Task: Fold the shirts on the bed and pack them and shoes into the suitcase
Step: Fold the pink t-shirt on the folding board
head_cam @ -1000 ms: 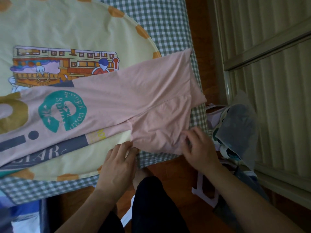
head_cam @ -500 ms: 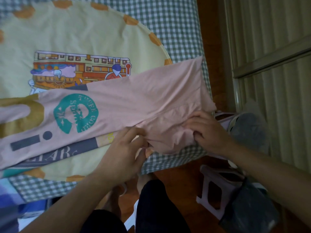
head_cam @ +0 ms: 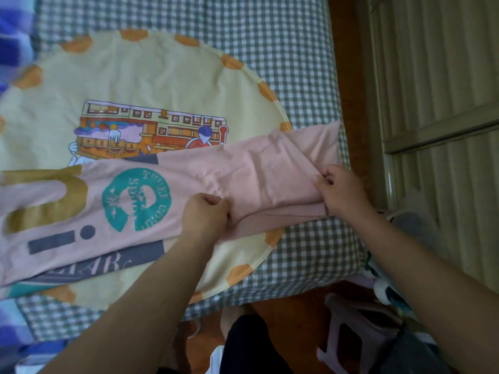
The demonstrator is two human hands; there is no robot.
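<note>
Two hands grip a pink shirt [head_cam: 243,179] lying across the bed [head_cam: 270,49]. The left hand [head_cam: 205,215] curls its fingers round a bunched fold near the shirt's middle; the right hand [head_cam: 341,190] pinches its end by the bed's edge. Under the shirt lies a round yellow cloth [head_cam: 151,76]. A pale stool [head_cam: 353,327] stands on the floor.

"GORE" (partly legible) in the teal emblem [head_cam: 137,198] on the pink shirt [head_cam: 243,171]
</note>
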